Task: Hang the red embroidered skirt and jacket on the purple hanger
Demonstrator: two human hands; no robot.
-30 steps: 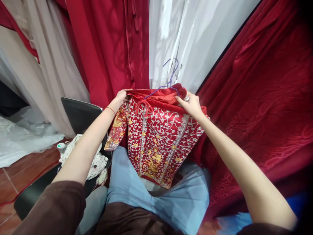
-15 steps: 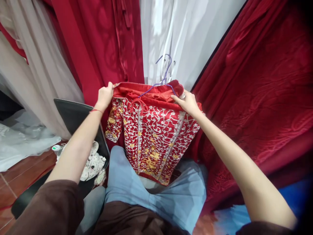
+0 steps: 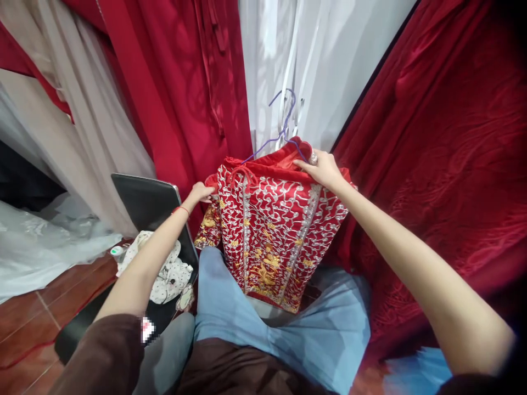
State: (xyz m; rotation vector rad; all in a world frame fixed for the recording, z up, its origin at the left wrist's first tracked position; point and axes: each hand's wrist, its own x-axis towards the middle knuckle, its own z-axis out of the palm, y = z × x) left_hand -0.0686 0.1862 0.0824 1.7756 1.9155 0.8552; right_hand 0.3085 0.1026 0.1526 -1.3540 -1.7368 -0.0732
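A red embroidered jacket (image 3: 272, 230) with silver scrolls and gold motifs hangs upright between my knees. A purple wire hanger (image 3: 284, 129) sits in its top opening, the hook sticking up. My right hand (image 3: 325, 169) pinches the red upper edge at the right side, a ring on one finger. Lower, at the left, my left hand (image 3: 201, 193) grips the red cloth beside the sleeve (image 3: 209, 227), its fingers closed. A thin red tie is knotted near the upper left of the jacket.
At my left a black chair (image 3: 148, 197) carries a white spotted cloth bag (image 3: 168, 280). Red drapes (image 3: 177, 82) and white fabric (image 3: 329, 66) hang in front. Dark red patterned fabric (image 3: 444, 164) fills the right. White tulle (image 3: 53, 236) lies on the tiled floor.
My left hand has moved down and inward from the jacket's top left edge, and that edge has dropped toward the sleeve. My right hand keeps its hold.
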